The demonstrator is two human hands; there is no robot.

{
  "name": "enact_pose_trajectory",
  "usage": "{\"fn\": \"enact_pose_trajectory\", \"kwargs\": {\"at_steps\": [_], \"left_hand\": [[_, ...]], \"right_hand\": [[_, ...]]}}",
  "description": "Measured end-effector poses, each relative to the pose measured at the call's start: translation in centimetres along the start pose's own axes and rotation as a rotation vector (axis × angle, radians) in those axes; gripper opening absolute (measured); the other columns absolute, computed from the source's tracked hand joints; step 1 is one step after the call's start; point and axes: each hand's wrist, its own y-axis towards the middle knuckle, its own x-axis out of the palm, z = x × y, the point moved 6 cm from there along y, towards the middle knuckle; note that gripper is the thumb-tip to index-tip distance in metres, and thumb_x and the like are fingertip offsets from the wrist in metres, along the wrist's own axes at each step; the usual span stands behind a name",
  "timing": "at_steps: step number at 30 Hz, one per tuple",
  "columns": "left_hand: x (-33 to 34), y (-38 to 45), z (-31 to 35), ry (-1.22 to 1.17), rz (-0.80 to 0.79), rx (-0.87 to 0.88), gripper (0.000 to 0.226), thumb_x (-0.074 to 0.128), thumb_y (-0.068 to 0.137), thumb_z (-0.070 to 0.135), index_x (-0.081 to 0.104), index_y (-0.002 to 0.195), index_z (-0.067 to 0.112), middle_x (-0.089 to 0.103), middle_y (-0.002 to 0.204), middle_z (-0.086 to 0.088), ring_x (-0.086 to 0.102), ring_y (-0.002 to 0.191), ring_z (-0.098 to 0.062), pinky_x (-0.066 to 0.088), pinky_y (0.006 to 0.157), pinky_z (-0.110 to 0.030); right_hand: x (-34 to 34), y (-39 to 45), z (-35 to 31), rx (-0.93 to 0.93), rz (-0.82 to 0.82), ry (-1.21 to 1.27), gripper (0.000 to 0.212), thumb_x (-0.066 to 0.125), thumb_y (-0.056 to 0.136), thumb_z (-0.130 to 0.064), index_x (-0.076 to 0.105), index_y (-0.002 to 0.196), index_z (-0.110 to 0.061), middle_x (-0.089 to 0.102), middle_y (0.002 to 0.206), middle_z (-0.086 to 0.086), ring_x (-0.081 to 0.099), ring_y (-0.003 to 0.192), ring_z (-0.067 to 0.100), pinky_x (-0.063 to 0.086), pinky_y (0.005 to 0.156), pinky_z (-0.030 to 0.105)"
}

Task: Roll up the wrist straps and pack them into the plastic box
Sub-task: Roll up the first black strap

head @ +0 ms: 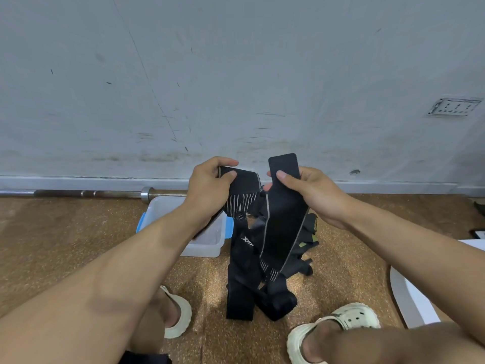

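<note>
Two pale sandals (338,327) on the person's feet sit nearest, on the brown floor (65,232), with the loose tail of a black wrist strap (283,222) draping down between them. The left hand (207,185) has its grip curled round one end of the strap, thumb pressed on top; the right hand (309,190) pinches the other end, a flat black tab standing upright above the thumb. More straps (307,240) lie in a heap on the floor just behind. The plastic box (210,243), with blue clips, stands open on the floor under the left forearm, and I cannot tell whether anything is inside.

This looks like the start of a roll. To do it well, I would begin at one end, keep the edges aligned and the turns tight, and lift the tail clear of the heap so it does not drag other straps along.
</note>
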Motion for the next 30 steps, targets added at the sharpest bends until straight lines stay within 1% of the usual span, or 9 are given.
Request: {"fn": "enact_pose_trajectory", "kwargs": {"at_steps": [6,8,12,13,15,18,21,25,30], "left_hand": [[0.1,0.4,-0.7,-0.143,-0.026,-0.077,0.036,0.052,0.099,-0.009,0.068,0.118,0.017,0.075,0.105,-0.01,0.073,0.095,-0.023,0.061,0.078,-0.031],[0.2,0.3,-0.5,-0.191,-0.04,-0.08,0.037,0.051,0.1,-0.009,0.067,0.121,0.017,0.075,0.104,-0.008,0.074,0.091,-0.019,0.062,0.078,-0.034],[0.2,0.2,0.2,-0.212,-0.052,-0.053,0.039,0.049,0.102,-0.006,0.065,0.117,0.025,0.075,0.109,-0.006,0.071,0.089,-0.018,0.058,0.088,-0.052],[0.2,0.1,0.4,-0.216,-0.057,-0.048,0.039,0.049,0.102,-0.006,0.064,0.12,0.025,0.075,0.112,-0.007,0.071,0.089,-0.018,0.06,0.084,-0.049],[0.4,-0.1,0.6,-0.227,-0.078,-0.042,0.04,0.049,0.102,-0.007,0.062,0.127,0.022,0.075,0.113,-0.008,0.073,0.091,-0.017,0.064,0.074,-0.036],[0.8,-0.3,0.7,-0.223,-0.125,-0.035,0.043,0.05,0.101,-0.007,0.061,0.131,0.021,0.076,0.11,-0.006,0.075,0.095,-0.019,0.062,0.078,-0.031],[1.1,-0.6,0.9,-0.225,-0.149,-0.038,0.044,0.052,0.101,-0.007,0.06,0.134,0.022,0.077,0.108,-0.006,0.075,0.097,-0.021,0.062,0.082,-0.034],[1.2,-0.9,1.2,-0.236,-0.158,-0.05,0.043,0.053,0.1,-0.006,0.06,0.132,0.023,0.077,0.11,-0.007,0.074,0.102,-0.025,0.06,0.093,-0.045],[1.1,-1.0,1.2,-0.269,-0.14,-0.06,0.043,0.053,0.099,-0.009,0.06,0.132,0.018,0.075,0.112,-0.015,0.071,0.109,-0.033,0.056,0.097,-0.053]], "right_hand": [[1.5,-0.2,-0.2,-0.026,-0.061,-0.04,0.032,0.049,0.108,-0.027,0.075,0.108,-0.009,0.079,0.107,0.007,0.076,0.1,0.019,0.058,0.087,0.026],[1.9,-0.3,-0.3,-0.033,-0.075,-0.072,0.03,0.052,0.107,-0.024,0.075,0.109,-0.005,0.079,0.106,0.008,0.076,0.099,0.019,0.058,0.086,0.026],[2.3,-0.2,-0.4,-0.049,-0.067,-0.005,0.022,0.058,0.104,-0.019,0.068,0.12,-0.008,0.078,0.108,0.013,0.076,0.102,0.027,0.06,0.092,0.036],[2.3,-0.2,-0.4,-0.041,-0.053,-0.004,0.022,0.06,0.103,-0.019,0.066,0.12,-0.007,0.078,0.107,0.014,0.076,0.1,0.028,0.06,0.092,0.038],[2.4,-0.2,-0.5,-0.032,-0.043,-0.019,0.023,0.063,0.101,-0.019,0.065,0.118,-0.004,0.079,0.103,0.014,0.077,0.095,0.025,0.061,0.083,0.033],[2.6,-0.4,-0.4,-0.027,-0.034,-0.02,0.021,0.066,0.1,-0.021,0.07,0.11,-0.003,0.079,0.102,0.012,0.076,0.088,0.019,0.059,0.073,0.024],[2.7,-0.4,-0.2,-0.015,-0.008,-0.006,0.023,0.067,0.099,-0.022,0.072,0.109,-0.001,0.079,0.103,0.011,0.076,0.091,0.021,0.061,0.082,0.03],[2.9,-0.3,0.4,0.01,0.013,0.015,0.024,0.069,0.098,-0.021,0.072,0.109,0.0,0.079,0.103,0.012,0.077,0.096,0.026,0.06,0.093,0.039],[2.9,-0.2,0.4,0.016,0.044,0.007,0.023,0.069,0.098,-0.022,0.073,0.108,-0.001,0.079,0.103,0.012,0.076,0.098,0.027,0.06,0.096,0.043]]}}
